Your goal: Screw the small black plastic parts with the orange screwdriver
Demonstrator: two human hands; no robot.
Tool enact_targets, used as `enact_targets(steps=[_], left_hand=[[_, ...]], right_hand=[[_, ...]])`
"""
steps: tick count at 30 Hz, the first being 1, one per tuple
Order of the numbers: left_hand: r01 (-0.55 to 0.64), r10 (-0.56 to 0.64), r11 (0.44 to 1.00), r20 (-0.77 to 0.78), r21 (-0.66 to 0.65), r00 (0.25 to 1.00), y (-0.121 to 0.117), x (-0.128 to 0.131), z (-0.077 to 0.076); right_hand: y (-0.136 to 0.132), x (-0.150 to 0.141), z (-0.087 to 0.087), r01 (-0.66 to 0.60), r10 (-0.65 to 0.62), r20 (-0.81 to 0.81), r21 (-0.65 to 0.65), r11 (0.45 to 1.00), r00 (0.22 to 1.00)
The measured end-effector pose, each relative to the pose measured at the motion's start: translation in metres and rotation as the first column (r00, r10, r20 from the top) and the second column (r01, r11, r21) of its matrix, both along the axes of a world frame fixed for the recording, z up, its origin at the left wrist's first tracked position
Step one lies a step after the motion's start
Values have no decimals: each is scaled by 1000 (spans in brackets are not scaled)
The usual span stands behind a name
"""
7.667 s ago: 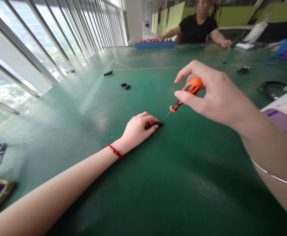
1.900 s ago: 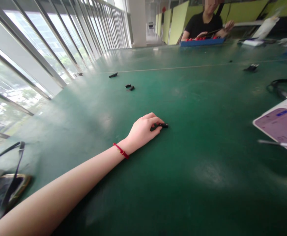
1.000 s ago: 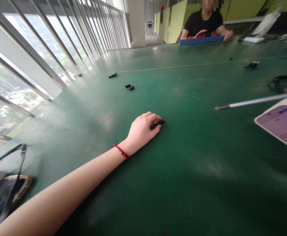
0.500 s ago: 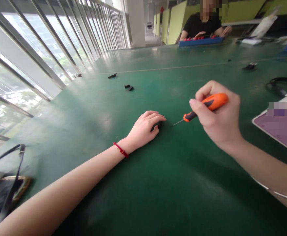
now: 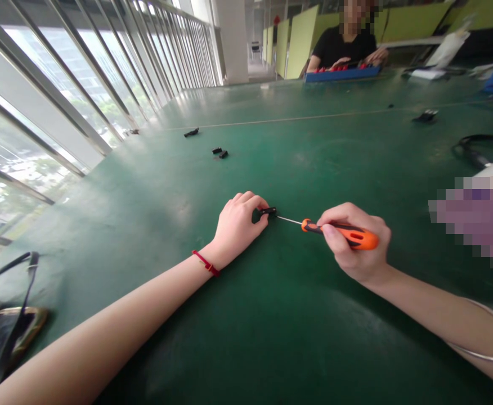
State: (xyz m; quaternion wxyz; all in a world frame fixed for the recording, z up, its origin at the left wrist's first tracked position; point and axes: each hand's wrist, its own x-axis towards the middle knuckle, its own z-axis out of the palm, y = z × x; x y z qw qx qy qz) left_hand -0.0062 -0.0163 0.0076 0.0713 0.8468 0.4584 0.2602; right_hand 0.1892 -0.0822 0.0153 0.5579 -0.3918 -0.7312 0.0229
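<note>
Near the middle of the green table, my left hand pinches a small black part between thumb and fingers, close to the tabletop. Its exact kind is too small to tell. My right hand is wrapped round the orange and black handle of a screwdriver. The thin shaft lies almost level and points left. Its tip is at the right end of the black part; whether they touch I cannot tell.
Small black pieces and another black piece lie farther back. A phone with a strap is at the left edge. Black cable lies at the right. Across the table a person sits behind a blue tray. Railings run along the left.
My right hand has lowered and swung the screwdriver from a downward slant to nearly level, its tip now by the black part. My left hand has turned slightly, showing more of that part.
</note>
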Motion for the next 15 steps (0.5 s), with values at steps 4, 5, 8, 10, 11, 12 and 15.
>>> enact_targets(steps=[4,5,8,10,11,12,15], left_hand=[[-3,3,1000,-4,-4,1000,0,0,0],[-2,2,1000,-1,-4,1000,0,0,0],[0,-1,1000,10,6,1000,0,0,1],[-1,0,1000,10,17,1000,0,-1,0],[0,0,1000,8,23,1000,0,-1,0],[1,-1,1000,5,28,1000,0,-1,0],[2,-2,999,-2,43,1000,0,-1,-2]], right_hand=[[-1,1,-2,37,-37,9,11,999,999],[-1,2,-2,40,-40,10,9,999,999],[-1,1,-3,37,-37,6,11,999,999],[-1,1,-3,34,-34,3,21,999,999],[0,2,-3,34,-34,3,26,999,999],[0,2,-3,35,-35,4,29,999,999],[-1,3,-4,42,-42,3,27,999,999]])
